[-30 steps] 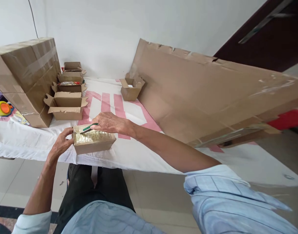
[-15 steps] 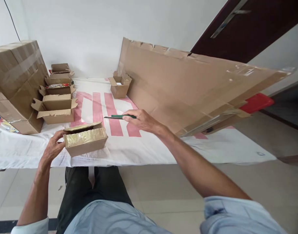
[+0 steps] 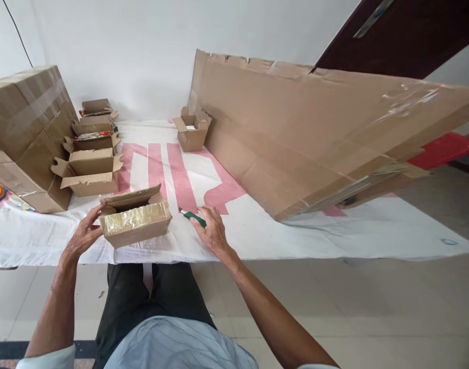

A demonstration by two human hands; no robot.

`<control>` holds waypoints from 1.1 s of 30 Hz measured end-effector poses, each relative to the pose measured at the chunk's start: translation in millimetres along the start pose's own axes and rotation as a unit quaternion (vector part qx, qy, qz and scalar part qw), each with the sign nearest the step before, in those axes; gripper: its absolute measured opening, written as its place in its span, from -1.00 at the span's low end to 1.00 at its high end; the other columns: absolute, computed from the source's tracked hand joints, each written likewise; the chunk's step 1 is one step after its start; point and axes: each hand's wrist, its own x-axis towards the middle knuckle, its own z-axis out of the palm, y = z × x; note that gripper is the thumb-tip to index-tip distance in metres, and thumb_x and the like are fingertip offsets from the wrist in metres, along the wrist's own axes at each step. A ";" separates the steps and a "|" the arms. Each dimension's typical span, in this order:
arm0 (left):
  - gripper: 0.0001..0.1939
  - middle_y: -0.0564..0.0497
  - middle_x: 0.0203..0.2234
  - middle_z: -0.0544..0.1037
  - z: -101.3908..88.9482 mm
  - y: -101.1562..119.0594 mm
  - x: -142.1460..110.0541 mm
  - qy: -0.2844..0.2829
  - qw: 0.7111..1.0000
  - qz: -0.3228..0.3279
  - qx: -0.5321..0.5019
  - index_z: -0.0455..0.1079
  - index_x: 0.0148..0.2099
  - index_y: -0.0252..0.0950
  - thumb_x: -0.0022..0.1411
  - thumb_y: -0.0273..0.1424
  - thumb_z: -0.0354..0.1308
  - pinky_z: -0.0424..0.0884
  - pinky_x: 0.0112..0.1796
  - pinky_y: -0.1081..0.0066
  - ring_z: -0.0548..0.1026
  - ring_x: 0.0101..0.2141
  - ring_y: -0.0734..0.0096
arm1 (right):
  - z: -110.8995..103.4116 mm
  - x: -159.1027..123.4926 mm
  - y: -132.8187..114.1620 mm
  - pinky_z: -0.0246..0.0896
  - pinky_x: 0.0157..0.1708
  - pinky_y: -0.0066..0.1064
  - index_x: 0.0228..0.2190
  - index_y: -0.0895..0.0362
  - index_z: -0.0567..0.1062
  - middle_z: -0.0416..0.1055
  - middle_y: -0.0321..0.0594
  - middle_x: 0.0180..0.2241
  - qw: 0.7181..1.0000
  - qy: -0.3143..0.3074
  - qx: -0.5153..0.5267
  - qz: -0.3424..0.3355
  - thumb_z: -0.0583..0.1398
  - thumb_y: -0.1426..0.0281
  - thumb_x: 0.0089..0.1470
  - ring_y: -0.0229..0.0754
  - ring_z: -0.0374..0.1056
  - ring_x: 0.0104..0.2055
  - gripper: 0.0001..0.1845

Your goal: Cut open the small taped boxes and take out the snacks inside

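A small cardboard box (image 3: pixel 138 233) with shiny clear tape along its near top flap sits close to the table's front edge, its top partly raised. My left hand (image 3: pixel 84 233) grips the box at its left end, thumb and fingers around the corner. To the right of the box, my right hand (image 3: pixel 211 230) is closed around a green utility knife (image 3: pixel 194 218). The knife's tip points left toward the box, apart from it, low over the white cloth.
Several opened cardboard boxes (image 3: pixel 90 182) line up at the left beside a large taped carton (image 3: pixel 30 138). A small open box (image 3: pixel 192 139) stands at the back, against a big leaning cardboard sheet (image 3: pixel 296 138). A red plastic piece (image 3: pixel 444 151) juts out behind the sheet.
My right hand has moved nearer to me and down with the utility knife, whose metal end now shows shorter. The box's back flap stands higher. My left hand stays at the box.
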 end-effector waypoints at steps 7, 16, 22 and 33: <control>-0.01 -0.22 0.50 0.42 -1.7 -6.1 0.8 -0.025 0.998 -0.045 -0.036 0.34 0.61 -0.04 0.23 0.04 0.52 0.62 0.19 0.01 0.50 0.37 -0.26 | 4.1 30.6 -85.1 0.46 0.27 0.06 0.24 0.00 0.56 0.54 0.01 0.22 0.977 -0.058 0.193 -0.072 0.23 -0.03 0.46 0.15 0.48 0.26 -0.48; -0.16 -0.20 0.45 0.46 1.9 -9.1 4.8 -0.023 0.998 -0.044 -0.036 0.45 0.52 -0.04 0.25 -0.09 0.50 0.67 0.06 0.14 0.49 0.37 -0.23 | 16.5 91.1 -90.1 0.52 0.12 0.00 -0.03 0.03 0.66 0.66 -0.03 0.03 0.951 -0.091 0.287 0.068 0.30 -0.15 0.32 0.11 0.57 0.09 -0.47; -0.23 -0.22 0.37 0.54 12.3 -2.6 16.9 -0.017 0.999 -0.003 -0.028 0.50 0.46 -0.15 0.23 -0.18 0.45 0.65 0.10 0.13 0.49 0.35 -0.17 | 59.7 147.6 -78.6 0.49 -0.18 -0.25 -0.32 0.05 0.56 0.67 -0.11 -0.30 0.840 -0.189 0.427 0.276 0.51 -0.20 -0.01 -0.06 0.58 -0.24 -0.39; -0.32 -0.26 0.36 0.51 19.8 -1.0 14.3 0.015 1.000 0.021 -0.018 0.56 0.40 -0.19 0.29 -0.12 0.42 0.60 0.22 0.01 0.48 0.37 -0.18 | 95.4 153.3 -90.2 0.19 -0.46 -0.37 -0.51 0.02 0.41 0.39 -0.43 -0.58 0.799 -0.180 0.494 0.292 0.54 0.10 -0.26 -0.26 0.27 -0.47 -0.51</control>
